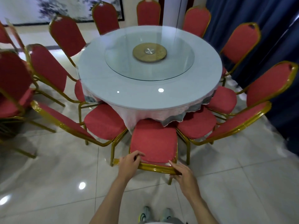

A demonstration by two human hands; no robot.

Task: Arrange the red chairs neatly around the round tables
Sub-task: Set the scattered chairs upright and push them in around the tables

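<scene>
Head view: I look down on the round table, and the chair I am working on sits at the table's near edge. Its seat front is just under the hanging tablecloth. My left hand curls over the left end of that chair's gold top rail, fingers wrapped onto the cushion side. My right hand lies on the rail's right end with the thumb tucked beneath, so both hands are gripping the chair. The chair to its left and the chair to its right sit close against it on the table's near side, their frames almost touching its legs. The far chairs stand round the far side of the table, and the spare chairs stand well off to the table's left.

I judge the step in hand to be squaring this chair to the table. The next move calls for a straight, even push from both hands toward the table's centre. Its legs must not catch the neighbours' frames, and then I let go.
</scene>
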